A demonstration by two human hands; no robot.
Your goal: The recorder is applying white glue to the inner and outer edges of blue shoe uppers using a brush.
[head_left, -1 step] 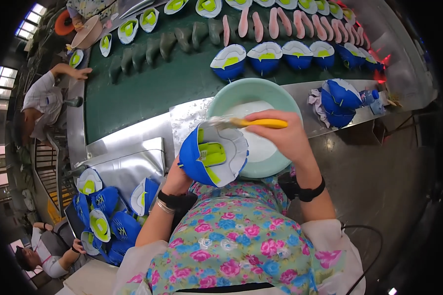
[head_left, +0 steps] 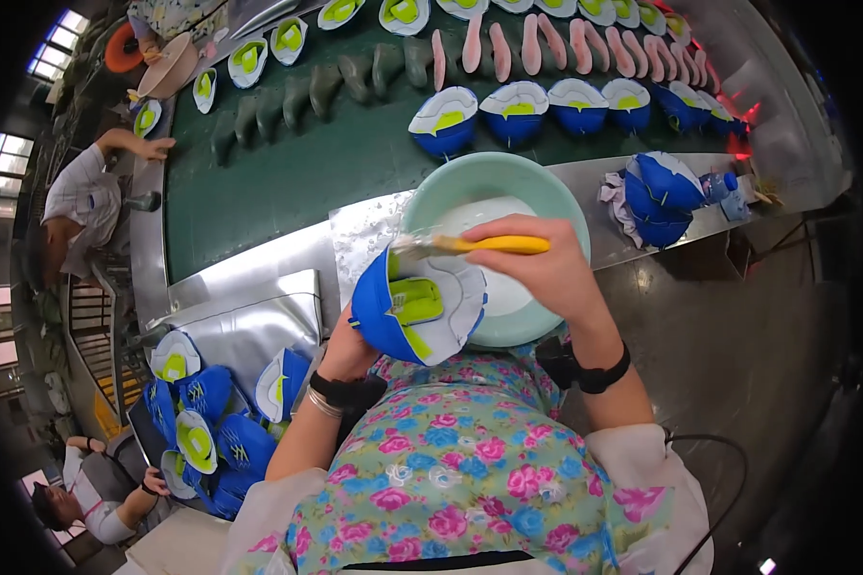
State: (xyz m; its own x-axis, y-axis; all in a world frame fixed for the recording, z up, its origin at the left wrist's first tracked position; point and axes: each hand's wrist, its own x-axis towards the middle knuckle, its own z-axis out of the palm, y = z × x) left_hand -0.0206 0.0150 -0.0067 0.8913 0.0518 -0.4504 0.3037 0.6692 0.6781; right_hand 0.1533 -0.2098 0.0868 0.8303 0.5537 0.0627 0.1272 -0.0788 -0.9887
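Partly hidden, your left hand clasps the blue upper.
Mid-frame, your right hand pinches a blurry-tipped brush; the mark on the lime lining is unreadable.

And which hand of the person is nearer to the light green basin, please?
Right. The right hand, holding a yellow-handled brush, appears above the light green basin; the left hand, holding a blue shoe upper, is left of it.
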